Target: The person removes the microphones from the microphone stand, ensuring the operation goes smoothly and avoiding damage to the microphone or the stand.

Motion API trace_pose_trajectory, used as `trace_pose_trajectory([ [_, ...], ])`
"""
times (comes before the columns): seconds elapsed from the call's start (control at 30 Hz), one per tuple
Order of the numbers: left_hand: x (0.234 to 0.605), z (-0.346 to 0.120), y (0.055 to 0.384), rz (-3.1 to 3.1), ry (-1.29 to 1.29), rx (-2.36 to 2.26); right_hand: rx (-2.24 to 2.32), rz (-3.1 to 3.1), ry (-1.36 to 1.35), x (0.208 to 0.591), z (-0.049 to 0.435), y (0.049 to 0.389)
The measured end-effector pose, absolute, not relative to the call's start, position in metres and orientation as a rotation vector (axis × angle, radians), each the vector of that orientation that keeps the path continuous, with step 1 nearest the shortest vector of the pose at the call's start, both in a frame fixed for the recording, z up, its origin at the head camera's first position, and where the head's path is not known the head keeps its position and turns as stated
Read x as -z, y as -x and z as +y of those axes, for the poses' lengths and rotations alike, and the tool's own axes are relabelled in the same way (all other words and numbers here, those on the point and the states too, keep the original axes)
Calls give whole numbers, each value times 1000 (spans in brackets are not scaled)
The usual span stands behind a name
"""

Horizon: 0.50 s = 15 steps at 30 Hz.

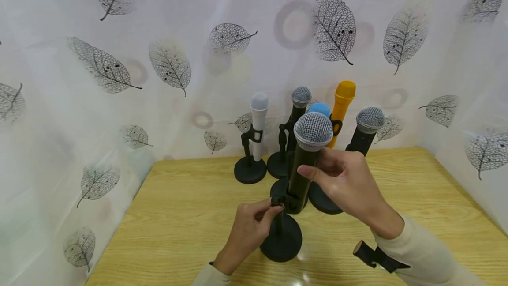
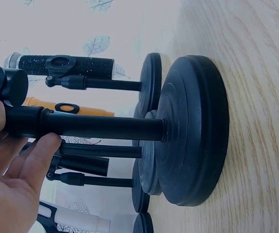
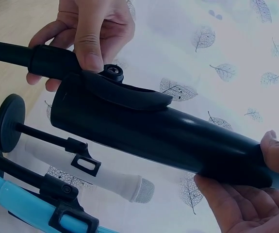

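A black microphone (image 1: 303, 169) with a silver mesh head leans in the clip of a black desk stand (image 1: 281, 241). My right hand (image 1: 349, 182) pinches its body just below the head, thumb on one side and fingers on the other. Down at the top of the stand's pole, my left hand (image 1: 252, 226) grips the joint beside the clip. In the left wrist view the round base (image 2: 192, 131) rests on the wood-grain table. The right wrist view shows the clip (image 3: 124, 92) lying along the lower end of the microphone body.
Behind stand more microphones on black stands: a white one (image 1: 259, 118), a dark one (image 1: 300, 98), a blue one (image 1: 319, 109), an orange one (image 1: 343, 98) and a black one (image 1: 369, 122) at right. A leaf-patterned sheet (image 1: 190, 114) hangs behind the table (image 1: 178, 215).
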<state>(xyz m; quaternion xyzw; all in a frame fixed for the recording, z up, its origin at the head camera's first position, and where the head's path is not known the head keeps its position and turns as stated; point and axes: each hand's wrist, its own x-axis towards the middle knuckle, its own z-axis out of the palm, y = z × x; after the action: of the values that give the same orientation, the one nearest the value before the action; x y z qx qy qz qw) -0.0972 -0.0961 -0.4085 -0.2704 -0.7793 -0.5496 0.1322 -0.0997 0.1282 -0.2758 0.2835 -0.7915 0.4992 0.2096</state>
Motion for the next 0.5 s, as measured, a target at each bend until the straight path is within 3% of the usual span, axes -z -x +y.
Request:
trace_pose_trajectory([
  [0.5,409,-96,97,-2269,773,1590,-1365,-2207,-786,266,130,101],
])
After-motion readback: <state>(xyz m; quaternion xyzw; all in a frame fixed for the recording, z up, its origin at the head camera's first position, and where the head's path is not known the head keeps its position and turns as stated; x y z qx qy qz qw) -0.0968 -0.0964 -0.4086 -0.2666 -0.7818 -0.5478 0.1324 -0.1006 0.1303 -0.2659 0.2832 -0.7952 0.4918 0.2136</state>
